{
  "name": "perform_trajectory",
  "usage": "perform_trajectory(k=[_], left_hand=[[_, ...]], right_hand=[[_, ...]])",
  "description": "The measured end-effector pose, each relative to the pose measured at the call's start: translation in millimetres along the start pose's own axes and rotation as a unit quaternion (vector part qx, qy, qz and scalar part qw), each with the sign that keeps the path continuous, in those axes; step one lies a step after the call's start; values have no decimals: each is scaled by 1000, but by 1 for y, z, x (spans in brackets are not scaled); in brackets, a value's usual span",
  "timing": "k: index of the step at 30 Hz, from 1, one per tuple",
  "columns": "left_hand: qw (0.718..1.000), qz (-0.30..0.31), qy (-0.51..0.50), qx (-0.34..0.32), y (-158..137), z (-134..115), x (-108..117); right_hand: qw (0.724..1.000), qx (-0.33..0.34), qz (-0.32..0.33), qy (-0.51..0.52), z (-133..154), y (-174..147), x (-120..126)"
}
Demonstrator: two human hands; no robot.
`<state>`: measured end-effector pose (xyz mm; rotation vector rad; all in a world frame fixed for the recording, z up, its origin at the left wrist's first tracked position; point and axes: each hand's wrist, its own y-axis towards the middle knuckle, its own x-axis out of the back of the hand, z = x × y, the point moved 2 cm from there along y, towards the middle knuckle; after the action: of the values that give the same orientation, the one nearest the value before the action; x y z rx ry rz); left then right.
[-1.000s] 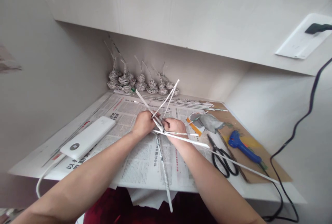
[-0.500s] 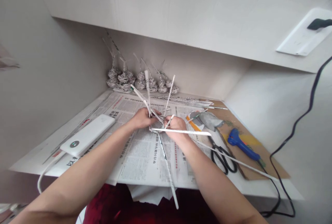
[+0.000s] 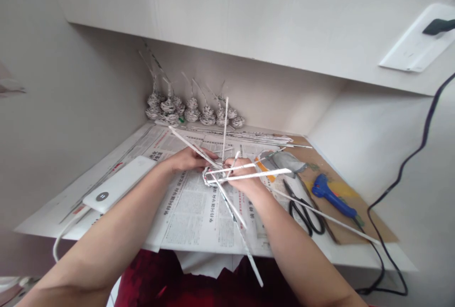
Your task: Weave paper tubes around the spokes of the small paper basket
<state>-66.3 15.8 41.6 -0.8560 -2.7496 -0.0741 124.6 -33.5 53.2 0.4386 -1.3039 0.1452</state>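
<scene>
A small woven piece of rolled newspaper tubes [image 3: 206, 177] is between my hands, low over the newspaper. Several paper tubes stick out of it: up, to the upper left, to the right and down toward my lap. My left hand [image 3: 190, 159] grips it from the far left side, fingers bent around the tube bases. On the right, my right hand [image 3: 243, 169] pinches at the same piece, its fingertips partly hidden behind tubes. One long paper tube [image 3: 327, 217] runs from beneath my right wrist toward the lower right.
Several woven newspaper gourds [image 3: 192, 110] line the back wall, with loose paper tubes [image 3: 256, 136] before them. A white power bank [image 3: 122, 184] lies left. To the right are black scissors [image 3: 305, 214], a blue glue gun [image 3: 334, 198] on cardboard [image 3: 377, 231] and a black cord [image 3: 398, 179].
The woven piece has turned in my hands. Tubes that pointed up and right now point elsewhere, with two at the right and two downward. My left hand has shifted slightly left.
</scene>
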Motion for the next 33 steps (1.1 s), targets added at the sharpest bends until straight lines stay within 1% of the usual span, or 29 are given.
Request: perform_trajectory(k=[2,6,10,12,15,18,20,23,26,29,33], left_hand=[[1000,-6,16,-8,0,-1,-1],[999,22,38,-17,-1,-3,0],[997,46,51,-20,-6,-7,5],[997,44,58,-24,-6,-9,5],[994,35,92,-44,-4,-9,0],[991,37,107,-71,3,-5,-10],[992,13,103,-78,8,1,-16],[989,-45,116,-83,13,7,-23],[983,-83,138,-83,13,6,-26],[979,-98,153,-93,10,2,-25],[978,-95,162,-91,8,-2,-23]], right_hand=[[1000,15,-1,-13,3,-1,1],[1000,20,-1,-13,6,-2,1],[1000,2,26,-17,7,-1,1],[999,-7,32,-18,7,-1,0],[1000,8,19,-15,8,-2,-1],[1000,24,11,-6,9,-2,-3],[1000,20,16,-2,9,-2,-4],[999,21,20,14,8,-3,-4],[999,6,10,38,6,-3,-3],[997,-33,-2,76,5,-3,-2],[992,-34,-11,122,6,-3,-2]])
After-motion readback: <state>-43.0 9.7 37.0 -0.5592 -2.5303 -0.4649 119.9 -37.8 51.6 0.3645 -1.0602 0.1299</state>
